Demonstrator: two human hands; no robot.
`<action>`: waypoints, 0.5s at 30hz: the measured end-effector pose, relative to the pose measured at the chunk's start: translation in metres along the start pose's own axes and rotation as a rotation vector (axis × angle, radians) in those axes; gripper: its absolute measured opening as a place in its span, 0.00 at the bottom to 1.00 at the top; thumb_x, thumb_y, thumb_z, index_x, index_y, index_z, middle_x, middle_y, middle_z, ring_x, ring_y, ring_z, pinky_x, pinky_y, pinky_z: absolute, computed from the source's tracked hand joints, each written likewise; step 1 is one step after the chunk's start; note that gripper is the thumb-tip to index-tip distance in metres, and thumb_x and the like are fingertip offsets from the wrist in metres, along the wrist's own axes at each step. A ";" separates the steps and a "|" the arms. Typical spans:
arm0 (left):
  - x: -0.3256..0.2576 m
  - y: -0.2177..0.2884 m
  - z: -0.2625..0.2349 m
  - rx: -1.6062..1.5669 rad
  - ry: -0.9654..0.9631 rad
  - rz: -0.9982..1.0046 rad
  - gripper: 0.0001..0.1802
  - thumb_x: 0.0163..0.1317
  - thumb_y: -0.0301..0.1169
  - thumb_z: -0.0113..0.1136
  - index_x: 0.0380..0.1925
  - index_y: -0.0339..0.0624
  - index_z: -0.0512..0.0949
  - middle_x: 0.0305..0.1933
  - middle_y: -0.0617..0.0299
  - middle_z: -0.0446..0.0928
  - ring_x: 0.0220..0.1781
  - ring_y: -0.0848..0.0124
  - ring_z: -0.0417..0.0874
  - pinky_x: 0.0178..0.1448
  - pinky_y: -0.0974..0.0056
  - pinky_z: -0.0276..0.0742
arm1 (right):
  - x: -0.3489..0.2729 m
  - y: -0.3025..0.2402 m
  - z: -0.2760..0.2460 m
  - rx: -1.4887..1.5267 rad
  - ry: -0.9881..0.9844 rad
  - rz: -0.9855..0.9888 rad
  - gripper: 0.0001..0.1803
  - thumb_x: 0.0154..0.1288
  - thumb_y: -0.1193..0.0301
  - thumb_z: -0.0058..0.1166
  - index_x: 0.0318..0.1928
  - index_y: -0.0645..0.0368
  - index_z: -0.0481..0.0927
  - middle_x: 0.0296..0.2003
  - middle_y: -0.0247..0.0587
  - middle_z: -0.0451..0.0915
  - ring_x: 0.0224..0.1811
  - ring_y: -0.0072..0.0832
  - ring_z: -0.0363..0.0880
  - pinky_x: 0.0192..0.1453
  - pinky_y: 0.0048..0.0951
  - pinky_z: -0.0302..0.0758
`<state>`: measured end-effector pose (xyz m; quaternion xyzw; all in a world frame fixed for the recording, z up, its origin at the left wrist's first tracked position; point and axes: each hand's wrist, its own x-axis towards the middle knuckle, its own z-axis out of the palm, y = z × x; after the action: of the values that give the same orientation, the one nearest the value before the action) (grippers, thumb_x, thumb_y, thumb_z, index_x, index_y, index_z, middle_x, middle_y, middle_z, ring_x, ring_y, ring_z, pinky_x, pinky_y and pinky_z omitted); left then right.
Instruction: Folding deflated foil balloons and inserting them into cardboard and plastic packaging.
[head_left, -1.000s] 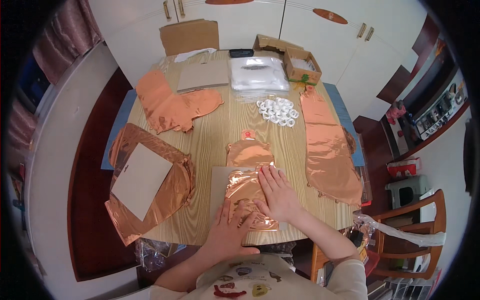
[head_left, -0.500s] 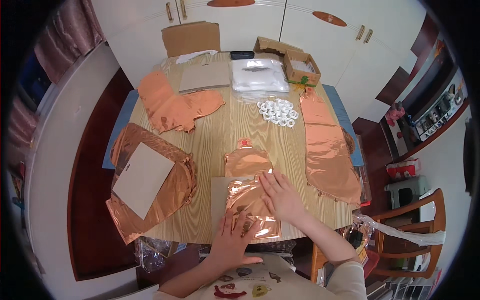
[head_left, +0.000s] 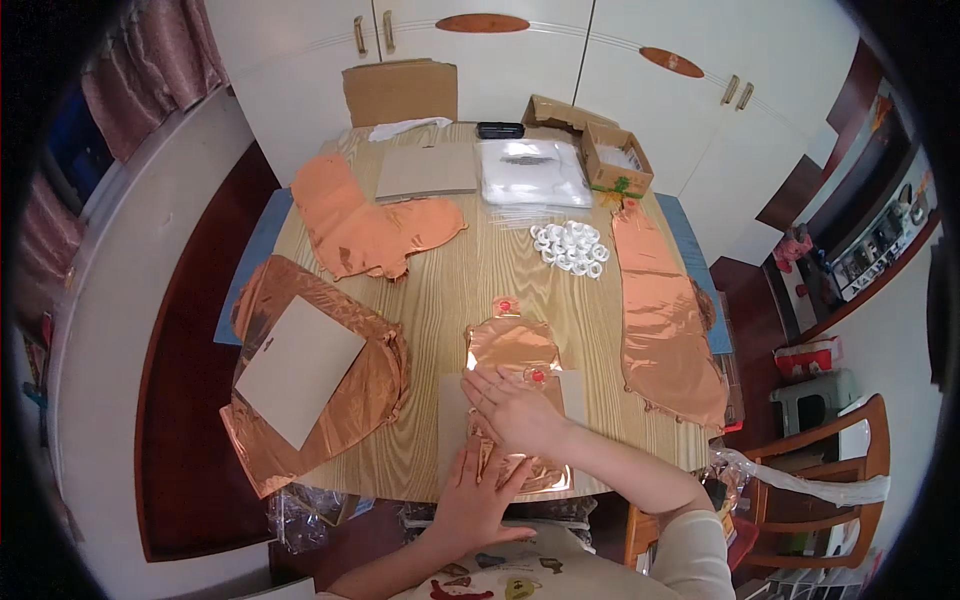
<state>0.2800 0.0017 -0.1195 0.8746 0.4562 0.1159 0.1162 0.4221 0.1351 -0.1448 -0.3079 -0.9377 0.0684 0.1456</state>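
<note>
A copper-coloured foil balloon (head_left: 514, 343) lies partly folded over a grey cardboard sheet (head_left: 453, 412) at the table's near edge. Its far end sticks out past the card and carries a small tab with a red mark (head_left: 507, 307); a second such tab (head_left: 538, 377) shows beside my right hand. My right hand (head_left: 515, 415) lies flat across the folded foil, fingers stretched out to the left. Just below it, my left hand (head_left: 480, 500) rests with spread fingers on the near part of the foil. Some of the foil is hidden beneath both hands.
More copper foil balloons lie at the far left (head_left: 335, 225), the near left (head_left: 265, 425) under a cardboard sheet (head_left: 300, 370), and the right (head_left: 660, 320). Further back are white rings (head_left: 570, 248), clear plastic bags (head_left: 535, 180), stacked cards (head_left: 425, 175) and a small box (head_left: 617, 160). A wooden chair (head_left: 870, 470) stands right.
My right hand has slid left across the foil, uncovering a red-marked tab on its right. My left hand stays on the near part. The whole view has shifted slightly.
</note>
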 end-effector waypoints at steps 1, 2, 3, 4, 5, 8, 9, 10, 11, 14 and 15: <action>-0.001 0.000 0.001 0.002 0.006 -0.003 0.53 0.46 0.72 0.61 0.69 0.55 0.66 0.70 0.38 0.55 0.69 0.30 0.56 0.69 0.32 0.54 | 0.005 0.002 0.001 -0.011 0.002 0.027 0.29 0.70 0.58 0.48 0.63 0.67 0.72 0.65 0.51 0.71 0.72 0.41 0.63 0.76 0.43 0.55; -0.002 -0.001 0.003 0.003 0.012 -0.005 0.53 0.46 0.72 0.61 0.69 0.55 0.66 0.70 0.39 0.55 0.69 0.30 0.56 0.69 0.32 0.54 | 0.009 0.005 0.002 -0.034 -0.004 0.023 0.29 0.71 0.58 0.48 0.63 0.67 0.71 0.65 0.52 0.70 0.72 0.41 0.62 0.76 0.44 0.55; -0.002 -0.001 0.003 0.011 0.014 -0.002 0.53 0.46 0.72 0.61 0.69 0.55 0.66 0.70 0.39 0.55 0.69 0.30 0.56 0.69 0.32 0.55 | 0.015 0.008 0.001 -0.059 -0.009 0.021 0.29 0.71 0.58 0.47 0.64 0.68 0.70 0.65 0.53 0.70 0.72 0.41 0.62 0.76 0.44 0.55; -0.003 -0.002 0.004 0.019 0.016 0.002 0.53 0.46 0.72 0.61 0.69 0.55 0.66 0.70 0.39 0.55 0.69 0.30 0.56 0.69 0.32 0.55 | 0.019 0.010 0.000 -0.085 -0.014 0.020 0.30 0.72 0.58 0.47 0.65 0.68 0.69 0.66 0.53 0.69 0.72 0.41 0.62 0.76 0.45 0.56; -0.003 -0.002 0.004 0.027 0.019 0.006 0.53 0.46 0.72 0.61 0.69 0.55 0.66 0.71 0.39 0.55 0.69 0.30 0.57 0.68 0.32 0.56 | 0.023 0.013 0.002 -0.093 0.002 0.029 0.29 0.72 0.58 0.47 0.64 0.68 0.70 0.66 0.53 0.70 0.72 0.41 0.63 0.76 0.44 0.55; -0.003 -0.001 0.002 0.043 -0.039 -0.015 0.55 0.45 0.72 0.60 0.71 0.56 0.64 0.76 0.40 0.50 0.71 0.31 0.55 0.70 0.34 0.54 | 0.033 0.023 0.009 -0.123 0.049 0.045 0.29 0.71 0.59 0.46 0.63 0.69 0.72 0.65 0.52 0.71 0.72 0.40 0.63 0.76 0.43 0.55; -0.003 -0.001 0.002 0.044 -0.033 -0.013 0.55 0.45 0.72 0.60 0.70 0.55 0.64 0.75 0.40 0.50 0.71 0.32 0.55 0.70 0.34 0.54 | 0.037 0.025 0.009 -0.138 0.060 0.041 0.29 0.72 0.58 0.46 0.63 0.69 0.72 0.65 0.52 0.71 0.72 0.40 0.63 0.76 0.43 0.55; -0.003 -0.002 0.002 0.045 -0.027 -0.010 0.55 0.45 0.72 0.60 0.70 0.55 0.64 0.75 0.40 0.50 0.71 0.32 0.56 0.71 0.34 0.54 | 0.039 0.028 0.009 -0.154 0.070 0.038 0.29 0.72 0.58 0.46 0.63 0.69 0.72 0.65 0.52 0.71 0.72 0.40 0.63 0.76 0.43 0.55; -0.002 -0.001 0.001 0.047 -0.022 -0.005 0.55 0.45 0.72 0.60 0.70 0.55 0.65 0.75 0.40 0.50 0.71 0.32 0.56 0.71 0.34 0.54 | 0.041 0.031 0.008 -0.148 0.033 0.034 0.29 0.72 0.58 0.45 0.64 0.69 0.70 0.66 0.52 0.69 0.73 0.40 0.62 0.77 0.43 0.54; 0.000 0.000 -0.003 0.043 -0.026 -0.007 0.55 0.45 0.72 0.60 0.70 0.54 0.65 0.74 0.39 0.52 0.71 0.32 0.56 0.71 0.35 0.55 | 0.045 0.039 -0.005 -0.048 0.006 0.055 0.29 0.72 0.59 0.46 0.66 0.65 0.69 0.67 0.54 0.68 0.73 0.43 0.61 0.76 0.44 0.56; -0.001 0.000 -0.003 0.051 -0.016 -0.005 0.55 0.45 0.72 0.60 0.70 0.54 0.65 0.74 0.39 0.52 0.71 0.32 0.56 0.71 0.35 0.55 | 0.044 0.043 -0.014 0.043 0.054 0.077 0.28 0.72 0.60 0.47 0.66 0.64 0.69 0.66 0.54 0.69 0.72 0.44 0.62 0.75 0.44 0.58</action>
<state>0.2782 0.0015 -0.1166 0.8771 0.4601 0.0970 0.0975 0.4168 0.1962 -0.1306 -0.3424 -0.9192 0.0859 0.1745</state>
